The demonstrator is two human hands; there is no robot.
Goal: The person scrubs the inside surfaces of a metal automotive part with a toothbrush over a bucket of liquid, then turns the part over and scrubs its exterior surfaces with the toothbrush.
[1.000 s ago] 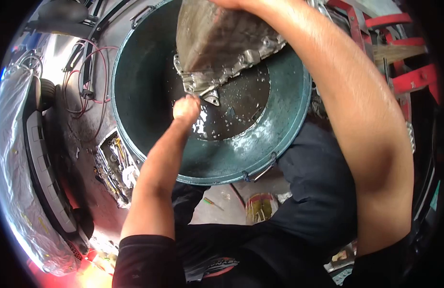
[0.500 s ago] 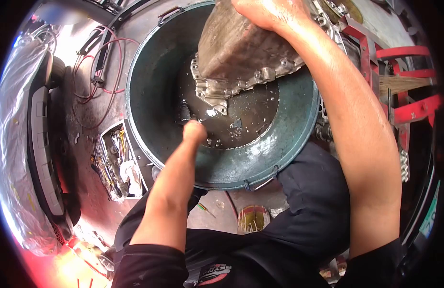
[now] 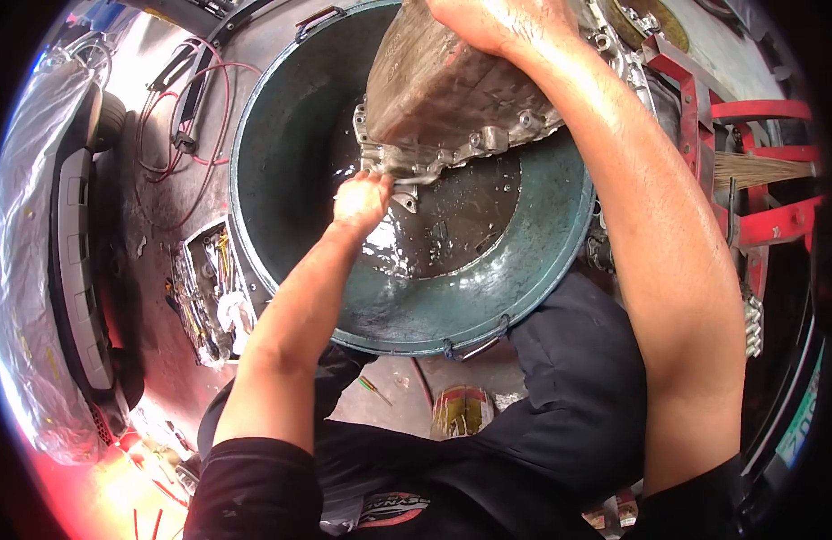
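Note:
A dirty cast-metal oil pan [image 3: 452, 99], with a bolt flange along its lower edge, is tilted over a round green tub [image 3: 416, 328]. My right hand [image 3: 501, 22] grips its upper side at the top edge of the view; the fingertips are partly cut off. My left hand [image 3: 362, 200] is at the flange's lower left corner, fingers curled and closed. Whether they hold the flange or some small thing, I cannot tell. Dark liquid [image 3: 452, 234] with bubbles and bright ripples lies in the tub's bottom.
A toolbox [image 3: 213, 292] with tools and a white rag stands left of the tub. Red hoses [image 3: 222, 112] lie on the floor behind it. On the right are a red metal frame [image 3: 767, 220] and a straw broom [image 3: 758, 171]. A screwdriver [image 3: 373, 389] lies near my shoe [image 3: 461, 412].
My left hand has risen from the liquid to the flange corner of the oil pan, and the liquid is splashed. My right hand keeps its grip; the pan has shifted slightly left.

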